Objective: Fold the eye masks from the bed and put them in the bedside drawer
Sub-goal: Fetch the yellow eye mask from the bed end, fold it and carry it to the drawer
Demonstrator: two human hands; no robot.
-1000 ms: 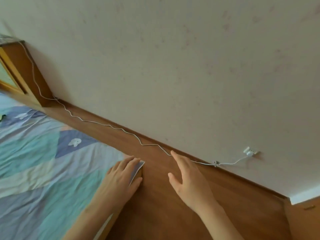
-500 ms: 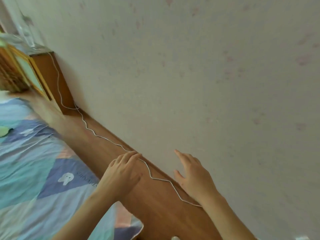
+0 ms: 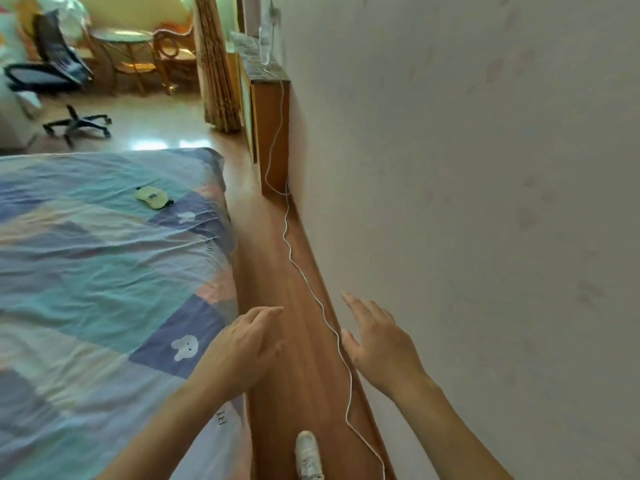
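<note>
Bedspread (image 3: 86,271) carries one eye mask (image 3: 152,197); left hand (image 3: 242,348), right hand (image 3: 381,348) empty, spread.

A home bedroom: a bed (image 3: 104,271) under a patchwork sheet, wooden floor (image 3: 277,306), a bedside cabinet (image 3: 273,133), an office chair (image 3: 52,71) beyond

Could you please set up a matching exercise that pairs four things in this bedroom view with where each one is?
Things:
1. eye mask
2. white cable
3. office chair
4. white shoe

Places:
A. bottom edge of the view, on the wooden floor
B. far room, upper left
C. on the patchwork bedspread
D. along the floor beside the wall

Pairs: 1-C, 2-D, 3-B, 4-A
</note>
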